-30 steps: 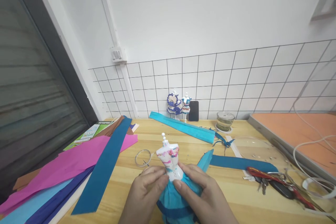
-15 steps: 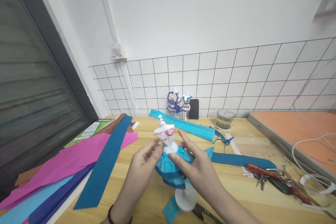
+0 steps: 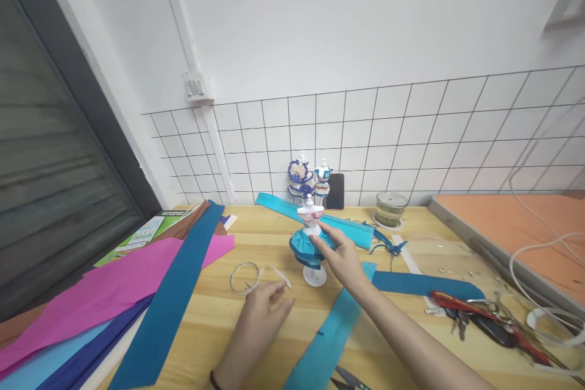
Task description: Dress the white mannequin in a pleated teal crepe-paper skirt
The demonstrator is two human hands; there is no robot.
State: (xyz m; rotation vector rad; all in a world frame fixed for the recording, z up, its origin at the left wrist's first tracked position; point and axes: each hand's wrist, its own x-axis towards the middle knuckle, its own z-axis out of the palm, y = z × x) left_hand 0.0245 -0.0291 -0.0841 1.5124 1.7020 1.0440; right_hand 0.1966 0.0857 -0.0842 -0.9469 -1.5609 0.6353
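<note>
A small white dress form (image 3: 310, 217) with pink marks on its bust stands upright on a round white base (image 3: 315, 275). Around its waist sits a gathered turquoise skirt (image 3: 305, 248) with a darker blue hem. My right hand (image 3: 342, 256) grips the form at the waist and skirt from the right, thumb in front. Lower left, my left hand (image 3: 262, 317) hovers over the table, fingers loosely bent and thumb apart, with nothing seen in it. Just beyond it lies a thin whitish coil (image 3: 245, 278) with a loose strip end.
A turquoise strip (image 3: 326, 335) and scissors (image 3: 350, 379) lie in front. Coloured sheets (image 3: 105, 277) and a dark teal strip (image 3: 176, 298) cover the left. Two decorated forms (image 3: 300, 180), a phone (image 3: 336, 191) and a glass pot (image 3: 390, 209) stand behind. Keys (image 3: 461, 320) lie right.
The dress form has moved away from me and now rests upright on the table. My left hand has let go of it and drawn back, uncovering the coil; my right hand still holds it.
</note>
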